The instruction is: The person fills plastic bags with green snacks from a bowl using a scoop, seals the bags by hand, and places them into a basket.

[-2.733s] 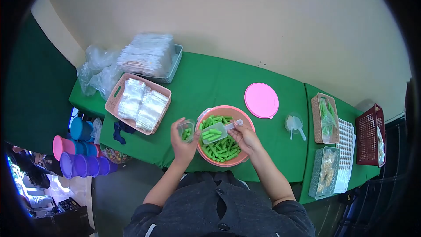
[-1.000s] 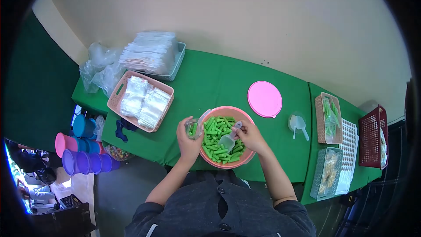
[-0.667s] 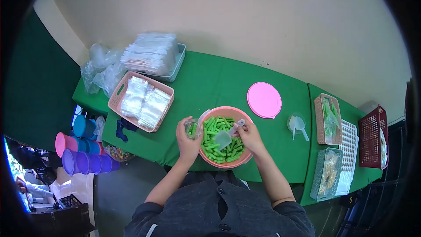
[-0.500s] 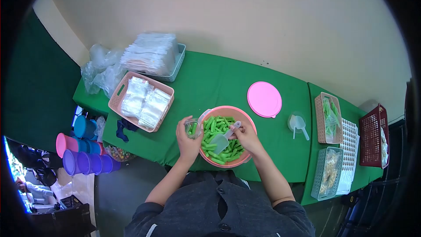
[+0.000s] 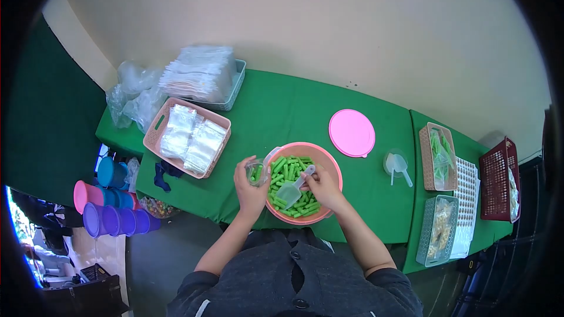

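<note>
Scooping step: the right hand (image 5: 322,186) grips a clear scoop (image 5: 289,192) dug into green sticks (image 5: 294,170) in the pink bowl (image 5: 330,161). The left hand (image 5: 249,191) clasps a small cup (image 5: 256,172) beside it. Next, probably lift level and tip into the cup.

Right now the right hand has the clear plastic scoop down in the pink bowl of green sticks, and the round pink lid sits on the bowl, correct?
Not quite. In the head view the round pink lid lies flat on the green tablecloth, apart from the pink bowl, which is open. The right hand does hold the clear plastic scoop in the green sticks.
</note>
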A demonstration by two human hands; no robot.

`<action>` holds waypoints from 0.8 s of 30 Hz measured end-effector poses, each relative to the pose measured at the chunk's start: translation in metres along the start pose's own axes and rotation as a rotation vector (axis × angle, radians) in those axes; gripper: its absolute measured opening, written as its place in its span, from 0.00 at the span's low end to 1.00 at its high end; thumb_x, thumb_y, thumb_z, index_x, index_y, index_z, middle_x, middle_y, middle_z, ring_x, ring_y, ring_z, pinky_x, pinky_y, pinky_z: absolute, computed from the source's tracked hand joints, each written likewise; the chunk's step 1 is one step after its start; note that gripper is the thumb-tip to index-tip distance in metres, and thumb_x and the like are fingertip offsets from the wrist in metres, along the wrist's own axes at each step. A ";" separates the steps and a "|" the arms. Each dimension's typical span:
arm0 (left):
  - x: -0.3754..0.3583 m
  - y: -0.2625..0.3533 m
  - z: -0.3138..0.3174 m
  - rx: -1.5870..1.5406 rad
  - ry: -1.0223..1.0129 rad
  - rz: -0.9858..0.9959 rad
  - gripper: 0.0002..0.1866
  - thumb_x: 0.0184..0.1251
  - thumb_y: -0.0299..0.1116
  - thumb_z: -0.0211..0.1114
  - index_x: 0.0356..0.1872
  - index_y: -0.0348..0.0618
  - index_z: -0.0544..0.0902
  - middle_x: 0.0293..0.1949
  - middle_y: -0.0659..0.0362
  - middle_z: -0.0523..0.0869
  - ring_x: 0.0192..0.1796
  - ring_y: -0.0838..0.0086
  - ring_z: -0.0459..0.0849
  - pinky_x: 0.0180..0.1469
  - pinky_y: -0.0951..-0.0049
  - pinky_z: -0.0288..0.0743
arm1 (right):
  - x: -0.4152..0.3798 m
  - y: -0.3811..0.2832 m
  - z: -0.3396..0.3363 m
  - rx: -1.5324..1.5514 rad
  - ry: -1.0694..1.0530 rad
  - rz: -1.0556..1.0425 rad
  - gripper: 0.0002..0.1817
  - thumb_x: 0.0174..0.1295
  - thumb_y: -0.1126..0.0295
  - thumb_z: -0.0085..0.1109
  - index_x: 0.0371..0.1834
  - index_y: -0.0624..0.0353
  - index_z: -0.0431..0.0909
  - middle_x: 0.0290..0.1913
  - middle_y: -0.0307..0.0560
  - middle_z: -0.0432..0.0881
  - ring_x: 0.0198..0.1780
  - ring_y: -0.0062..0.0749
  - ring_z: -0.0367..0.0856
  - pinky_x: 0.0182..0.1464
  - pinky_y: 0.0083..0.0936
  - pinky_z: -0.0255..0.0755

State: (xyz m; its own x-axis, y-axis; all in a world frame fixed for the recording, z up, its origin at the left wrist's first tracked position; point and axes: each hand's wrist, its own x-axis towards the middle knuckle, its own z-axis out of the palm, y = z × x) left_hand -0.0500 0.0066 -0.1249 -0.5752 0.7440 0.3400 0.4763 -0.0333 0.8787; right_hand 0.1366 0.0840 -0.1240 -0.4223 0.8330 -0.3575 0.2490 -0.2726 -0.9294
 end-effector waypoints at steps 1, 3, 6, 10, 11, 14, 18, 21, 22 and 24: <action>0.000 0.000 0.000 0.000 -0.001 -0.001 0.27 0.49 0.25 0.73 0.54 0.42 0.74 0.46 0.53 0.77 0.50 0.58 0.77 0.55 0.61 0.68 | 0.000 0.003 0.002 -0.010 -0.013 -0.076 0.09 0.70 0.72 0.52 0.44 0.70 0.72 0.36 0.52 0.83 0.41 0.30 0.86 0.39 0.22 0.82; 0.001 0.001 0.000 0.007 -0.006 -0.001 0.28 0.49 0.25 0.72 0.54 0.42 0.74 0.46 0.53 0.77 0.50 0.58 0.76 0.55 0.61 0.68 | -0.006 0.002 0.010 -0.018 -0.025 -0.153 0.09 0.70 0.72 0.52 0.44 0.70 0.71 0.36 0.52 0.83 0.41 0.29 0.86 0.39 0.22 0.82; 0.002 0.003 -0.002 0.084 0.002 0.070 0.23 0.58 0.32 0.72 0.52 0.37 0.74 0.42 0.52 0.79 0.47 0.65 0.79 0.52 0.66 0.72 | -0.014 -0.005 0.022 -0.044 0.001 -0.225 0.08 0.70 0.73 0.52 0.44 0.69 0.70 0.36 0.50 0.83 0.40 0.29 0.86 0.39 0.22 0.82; 0.002 0.001 -0.001 0.074 0.008 0.063 0.24 0.58 0.32 0.72 0.53 0.37 0.74 0.42 0.52 0.79 0.47 0.65 0.79 0.53 0.66 0.72 | -0.008 0.002 0.008 0.217 0.035 -0.115 0.09 0.71 0.71 0.52 0.45 0.68 0.71 0.37 0.49 0.82 0.40 0.29 0.85 0.41 0.23 0.83; 0.002 0.001 -0.002 0.076 0.007 0.065 0.24 0.58 0.31 0.72 0.53 0.37 0.73 0.42 0.53 0.79 0.46 0.66 0.79 0.53 0.66 0.71 | -0.008 -0.001 0.003 0.319 0.041 -0.041 0.09 0.71 0.70 0.52 0.45 0.68 0.71 0.38 0.48 0.82 0.40 0.28 0.85 0.41 0.23 0.84; 0.004 0.003 -0.005 0.028 0.008 0.046 0.24 0.58 0.30 0.72 0.53 0.37 0.73 0.42 0.53 0.79 0.47 0.67 0.78 0.53 0.67 0.71 | -0.008 -0.001 -0.010 0.458 0.014 0.024 0.11 0.72 0.67 0.51 0.46 0.66 0.72 0.39 0.48 0.82 0.41 0.28 0.84 0.44 0.23 0.83; 0.015 0.012 -0.017 -0.121 0.069 0.000 0.24 0.58 0.29 0.72 0.54 0.38 0.73 0.43 0.54 0.79 0.48 0.70 0.77 0.53 0.68 0.71 | -0.013 -0.012 -0.025 0.610 0.000 0.069 0.11 0.72 0.66 0.51 0.45 0.64 0.73 0.39 0.47 0.82 0.41 0.28 0.84 0.47 0.23 0.82; 0.023 0.023 -0.027 -0.105 0.070 0.003 0.27 0.51 0.28 0.74 0.54 0.42 0.74 0.41 0.53 0.79 0.48 0.61 0.78 0.54 0.63 0.70 | -0.020 -0.028 -0.034 0.679 0.084 -0.048 0.10 0.72 0.66 0.52 0.42 0.63 0.75 0.37 0.45 0.82 0.39 0.26 0.84 0.46 0.22 0.81; 0.025 0.027 -0.030 -0.105 0.071 0.003 0.27 0.51 0.28 0.74 0.54 0.42 0.74 0.41 0.53 0.79 0.48 0.61 0.78 0.54 0.63 0.70 | -0.025 -0.038 -0.035 0.678 0.083 -0.048 0.10 0.72 0.66 0.52 0.42 0.63 0.75 0.37 0.45 0.82 0.39 0.26 0.84 0.46 0.22 0.81; 0.027 0.035 -0.036 0.203 -0.209 0.160 0.31 0.47 0.30 0.76 0.55 0.45 0.74 0.43 0.54 0.79 0.49 0.59 0.78 0.56 0.61 0.67 | -0.035 -0.058 -0.036 0.628 0.201 -0.210 0.09 0.71 0.67 0.52 0.41 0.64 0.75 0.35 0.45 0.82 0.37 0.27 0.84 0.43 0.21 0.82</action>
State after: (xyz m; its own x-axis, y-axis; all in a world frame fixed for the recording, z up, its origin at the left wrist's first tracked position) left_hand -0.0724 0.0015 -0.0725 -0.3437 0.8614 0.3739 0.6843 -0.0429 0.7279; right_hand 0.1680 0.0876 -0.0543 -0.2220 0.9550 -0.1968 -0.3978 -0.2730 -0.8759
